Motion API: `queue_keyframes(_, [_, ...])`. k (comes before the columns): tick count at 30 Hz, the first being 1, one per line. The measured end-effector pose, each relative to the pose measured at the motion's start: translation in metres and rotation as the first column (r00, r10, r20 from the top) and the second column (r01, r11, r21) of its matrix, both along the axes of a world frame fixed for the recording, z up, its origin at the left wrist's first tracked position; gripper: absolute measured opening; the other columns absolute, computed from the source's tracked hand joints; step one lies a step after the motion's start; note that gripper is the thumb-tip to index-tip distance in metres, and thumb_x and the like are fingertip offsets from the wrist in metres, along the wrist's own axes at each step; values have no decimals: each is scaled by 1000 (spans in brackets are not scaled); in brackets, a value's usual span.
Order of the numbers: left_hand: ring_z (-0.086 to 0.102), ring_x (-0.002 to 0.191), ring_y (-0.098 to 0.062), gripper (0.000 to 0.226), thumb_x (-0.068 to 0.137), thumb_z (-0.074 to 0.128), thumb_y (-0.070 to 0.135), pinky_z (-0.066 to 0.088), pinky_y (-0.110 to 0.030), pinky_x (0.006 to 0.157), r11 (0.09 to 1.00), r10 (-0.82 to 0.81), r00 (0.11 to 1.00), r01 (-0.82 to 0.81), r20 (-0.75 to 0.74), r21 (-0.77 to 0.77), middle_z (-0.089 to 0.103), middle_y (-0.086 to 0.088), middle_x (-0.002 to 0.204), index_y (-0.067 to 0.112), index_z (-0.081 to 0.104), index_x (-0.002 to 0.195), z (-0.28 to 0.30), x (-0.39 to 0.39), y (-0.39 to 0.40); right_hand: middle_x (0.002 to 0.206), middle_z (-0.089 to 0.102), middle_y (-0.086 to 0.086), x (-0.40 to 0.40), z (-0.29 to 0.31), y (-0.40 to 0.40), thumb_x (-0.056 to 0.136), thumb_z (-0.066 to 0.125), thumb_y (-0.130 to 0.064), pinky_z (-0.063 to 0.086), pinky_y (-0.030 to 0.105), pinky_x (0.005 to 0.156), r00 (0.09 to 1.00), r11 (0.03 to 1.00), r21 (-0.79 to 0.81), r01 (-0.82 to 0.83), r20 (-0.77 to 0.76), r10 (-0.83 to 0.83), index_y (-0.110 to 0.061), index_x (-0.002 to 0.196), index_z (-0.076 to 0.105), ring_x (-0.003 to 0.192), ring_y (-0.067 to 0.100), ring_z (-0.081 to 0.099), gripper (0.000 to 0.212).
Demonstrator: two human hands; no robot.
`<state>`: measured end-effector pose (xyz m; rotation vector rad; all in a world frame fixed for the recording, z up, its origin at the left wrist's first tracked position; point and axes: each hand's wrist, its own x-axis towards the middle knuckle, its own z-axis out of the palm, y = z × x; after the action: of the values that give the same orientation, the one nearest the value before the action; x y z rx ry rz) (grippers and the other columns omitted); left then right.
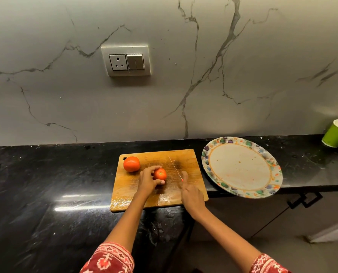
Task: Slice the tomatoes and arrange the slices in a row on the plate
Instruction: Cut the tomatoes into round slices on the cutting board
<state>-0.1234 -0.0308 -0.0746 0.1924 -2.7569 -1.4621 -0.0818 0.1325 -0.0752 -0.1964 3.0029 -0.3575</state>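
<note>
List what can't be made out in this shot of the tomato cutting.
- Knife handle: head view, covered by the right hand.
- Held tomato: its left side sits behind the left hand.
- Green cup: cut off by the right frame edge.
- Plate: near rim overhangs the counter; support underneath not visible.

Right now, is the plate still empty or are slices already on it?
Empty. The plate shows only its bare, stained centre, with no slices. Both tomatoes sit whole on the cutting board.
</note>
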Motion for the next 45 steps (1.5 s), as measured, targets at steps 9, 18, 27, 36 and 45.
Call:
queue_keyframes(9, [49,118,-25,59,62,81,3,44,-33,96,1000,10,1000,-10,9,-23,56,-9,126,15,61,117,2,2,2,85,55,9,-7,4,0,92,28,-1,38,38,66,996,992,-88,-90,17,92,-25,151,-2,74,28,51,70])
queue_keyframes(18, [48,119,-23,58,65,79,2,42,-30,94,999,21,1000,-20,10,-32,54,-8,128,14,59,119,3,1,5,100,66,14,-9,4,0,99,29,-17,45,39,74,1000,989,-150,-18,10,19,-9,150,-3,91,34,62,60])
queue_keyframes(27, [50,117,-23,58,63,80,2,43,-28,92,1000,-13,999,12,-37,-5,57,-9,125,13,61,117,1,3,3,95,66,11,-15,11,-5,102,29,-25,44,37,69,996,886,-455,85,68,-61,-5,101,54,85,28,61,32])
queue_keyframes(36, [47,121,-24,54,73,73,2,37,-26,92,998,-16,1000,16,10,66,52,-10,129,12,48,119,-3,2,-10,84,54,8,-2,17,-29,102,25,-21,31,29,56,993,891,-440,110,95,-75,-4,106,46,70,21,47,27])
queue_keyframes(45, [48,117,-22,47,71,76,8,41,-30,92,997,-79,993,78,85,16,53,-6,124,14,55,112,2,-9,-13,104,59,15,2,29,-34,101,26,-20,33,30,64,995,906,-413,92,82,-64,-3,112,45,89,31,59,28])
